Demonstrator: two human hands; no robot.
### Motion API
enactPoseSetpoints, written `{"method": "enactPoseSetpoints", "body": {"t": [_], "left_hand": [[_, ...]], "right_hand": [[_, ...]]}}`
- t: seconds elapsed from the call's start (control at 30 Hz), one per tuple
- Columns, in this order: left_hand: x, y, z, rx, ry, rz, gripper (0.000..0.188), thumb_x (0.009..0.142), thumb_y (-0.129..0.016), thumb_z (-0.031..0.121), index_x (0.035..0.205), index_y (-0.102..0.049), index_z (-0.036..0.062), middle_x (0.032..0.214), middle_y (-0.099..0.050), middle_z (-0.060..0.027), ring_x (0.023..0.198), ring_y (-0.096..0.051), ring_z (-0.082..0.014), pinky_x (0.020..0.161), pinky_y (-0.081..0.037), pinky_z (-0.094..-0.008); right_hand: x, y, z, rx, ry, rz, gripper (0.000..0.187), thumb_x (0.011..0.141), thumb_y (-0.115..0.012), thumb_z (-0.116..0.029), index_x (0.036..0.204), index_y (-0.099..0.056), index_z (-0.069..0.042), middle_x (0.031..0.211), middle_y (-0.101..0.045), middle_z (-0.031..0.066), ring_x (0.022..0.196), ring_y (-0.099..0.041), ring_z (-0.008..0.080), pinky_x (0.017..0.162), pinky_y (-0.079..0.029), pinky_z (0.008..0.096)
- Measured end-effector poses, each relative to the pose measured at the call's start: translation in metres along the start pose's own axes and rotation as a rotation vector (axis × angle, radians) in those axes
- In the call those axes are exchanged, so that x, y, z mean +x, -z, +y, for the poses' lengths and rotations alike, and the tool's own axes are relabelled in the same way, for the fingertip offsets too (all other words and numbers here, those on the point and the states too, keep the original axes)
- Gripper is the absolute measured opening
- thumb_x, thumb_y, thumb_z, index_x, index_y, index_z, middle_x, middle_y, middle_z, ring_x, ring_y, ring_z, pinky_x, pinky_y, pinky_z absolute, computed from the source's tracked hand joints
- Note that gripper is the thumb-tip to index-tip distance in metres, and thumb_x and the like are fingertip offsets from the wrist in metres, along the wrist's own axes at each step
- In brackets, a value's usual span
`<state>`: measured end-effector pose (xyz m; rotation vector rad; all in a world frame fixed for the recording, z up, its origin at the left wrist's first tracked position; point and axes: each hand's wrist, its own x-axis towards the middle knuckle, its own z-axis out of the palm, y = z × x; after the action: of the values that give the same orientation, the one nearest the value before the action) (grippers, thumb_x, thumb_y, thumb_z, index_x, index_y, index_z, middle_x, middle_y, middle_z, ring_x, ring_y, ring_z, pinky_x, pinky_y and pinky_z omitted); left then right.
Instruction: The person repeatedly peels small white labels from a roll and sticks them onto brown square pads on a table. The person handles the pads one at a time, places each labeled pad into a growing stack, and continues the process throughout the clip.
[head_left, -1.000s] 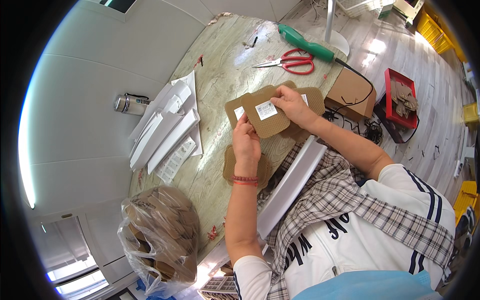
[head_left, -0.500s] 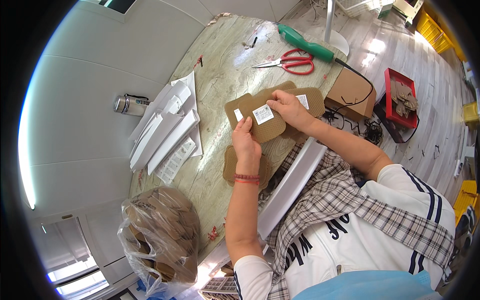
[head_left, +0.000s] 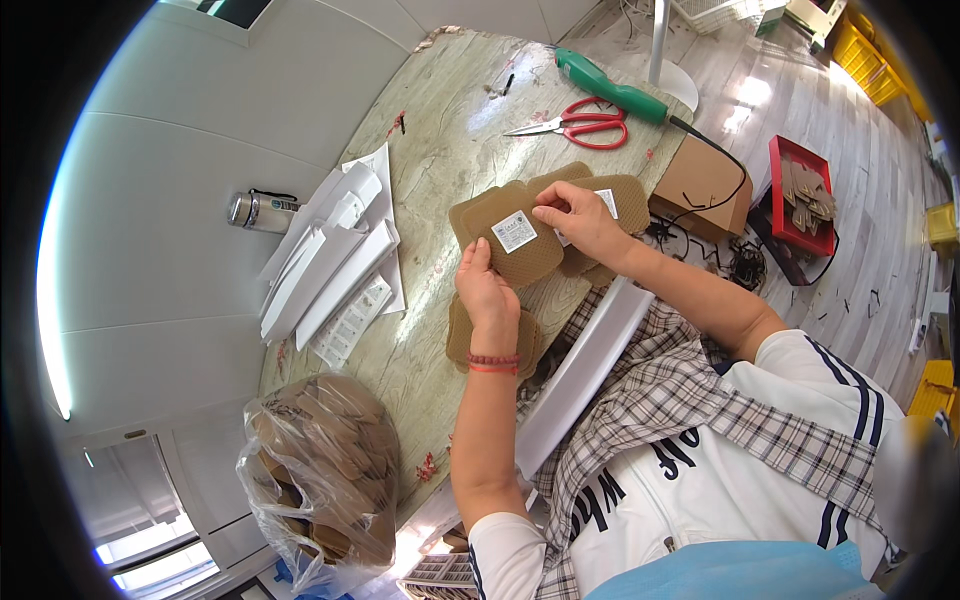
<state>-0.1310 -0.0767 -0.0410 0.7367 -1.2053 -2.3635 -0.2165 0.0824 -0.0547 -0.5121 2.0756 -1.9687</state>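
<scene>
Bench (head_left: 450, 120) with one clear bag (head_left: 330, 470) at its left edge.
On it lie one green corded tool (head_left: 615, 90), one pair of red-handled scissors (head_left: 562, 126) and overlapping brown pads; one brown pad (head_left: 525, 266) lies over others, its lower-left edge pinched by the left hand (head_left: 487, 292), while the right hand (head_left: 588, 225) has fingertips at its label (head_left: 516, 231), grip unclear. Three white labels show, their print too fine to read.
</scene>
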Motion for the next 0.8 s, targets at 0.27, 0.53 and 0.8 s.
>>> {"method": "enactPoseSetpoints", "body": {"t": [0.27, 0.53, 0.8], "left_hand": [[-0.002, 0.004, 0.011, -0.009, -0.046, -0.007, 0.017, 0.102, -0.052, 0.009, 0.112, -0.059, -0.003, 0.115, -0.067, -0.0127, 0.104, -0.065, -0.0199, 0.096, -0.052, -0.0332], [0.017, 0.024, 0.046, -0.038, -0.103, 0.069, 0.014, 0.102, -0.048, 0.004, 0.112, -0.057, -0.0018, 0.115, -0.064, -0.0104, 0.108, -0.061, -0.0184, 0.097, -0.049, -0.0326], [0.008, 0.013, 0.05, 0.043, -0.033, 0.113, 0.019, 0.099, -0.044, -0.004, 0.115, -0.055, -0.0034, 0.119, -0.062, -0.0127, 0.111, -0.059, -0.0217, 0.102, -0.046, -0.035]], "right_hand": [[0.008, 0.009, 0.004, 0.003, 0.037, 0.11, 0.019, 0.095, -0.066, -0.016, 0.107, -0.067, -0.001, 0.1, -0.066, 0.004, 0.088, -0.062, 0.0109, 0.079, -0.05, 0.026], [0.019, 0.065, 0.019, -0.058, 0.103, 0.305, 0.019, 0.093, -0.067, -0.015, 0.106, -0.067, -0.002, 0.096, -0.071, 0.0084, 0.083, -0.068, 0.017, 0.077, -0.053, 0.0306], [-0.012, 0.057, -0.001, -0.746, 0.205, 0.157, 0.063, 0.071, -0.083, -0.045, 0.117, -0.063, -0.007, 0.099, -0.063, 0.0094, 0.096, -0.064, 0.0275, 0.085, -0.051, 0.0405]]}}
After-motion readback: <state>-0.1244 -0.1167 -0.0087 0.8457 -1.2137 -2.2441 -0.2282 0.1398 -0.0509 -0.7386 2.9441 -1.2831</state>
